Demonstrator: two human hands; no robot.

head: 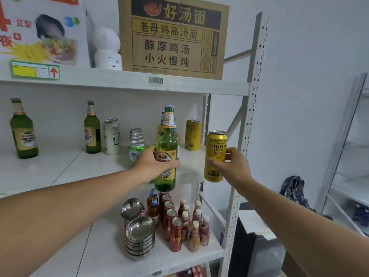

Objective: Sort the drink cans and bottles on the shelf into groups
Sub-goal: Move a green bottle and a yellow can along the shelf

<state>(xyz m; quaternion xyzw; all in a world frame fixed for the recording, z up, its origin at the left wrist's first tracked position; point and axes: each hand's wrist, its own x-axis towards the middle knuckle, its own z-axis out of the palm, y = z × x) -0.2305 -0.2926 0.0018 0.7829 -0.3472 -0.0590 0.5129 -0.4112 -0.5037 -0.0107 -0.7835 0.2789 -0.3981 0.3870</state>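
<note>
Left hand (pixel 153 164) grips the green beer bottle (pixel 166 150); right hand (pixel 233 163) holds the yellow can (pixel 215 155). Set that can beyond its fingers beside the yellow cans (pixel 192 134).

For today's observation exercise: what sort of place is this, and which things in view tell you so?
Probably a small shop or its stockroom: white metal shelving with a barcode label, a printed brown cardboard noodle carton on top, and rows of small red drink cans below.
</note>
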